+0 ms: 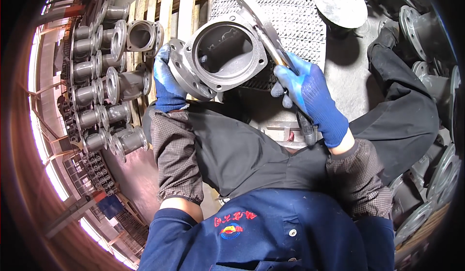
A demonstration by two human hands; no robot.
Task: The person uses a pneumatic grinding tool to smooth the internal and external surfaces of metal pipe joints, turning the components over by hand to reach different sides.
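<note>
A grey cast-metal valve body (pixel 224 53) with round flanges rests tilted on my lap, its wide bore facing me. My left hand (pixel 167 82), in a blue glove, grips the left flange from behind. My right hand (pixel 310 97), also gloved in blue, is closed on a long metal file (pixel 271 43) with a dark handle. The file's blade lies against the right rim of the casting's open face. A dark apron (pixel 242 150) covers my lap under the part.
Several similar flanged castings (pixel 104 77) are stacked in rows on wooden pallets at the left. More flanged parts (pixel 426 29) crowd the right side, and a round metal disc (pixel 340 2) lies at the top. A perforated metal mat (pixel 295 14) sits behind the casting.
</note>
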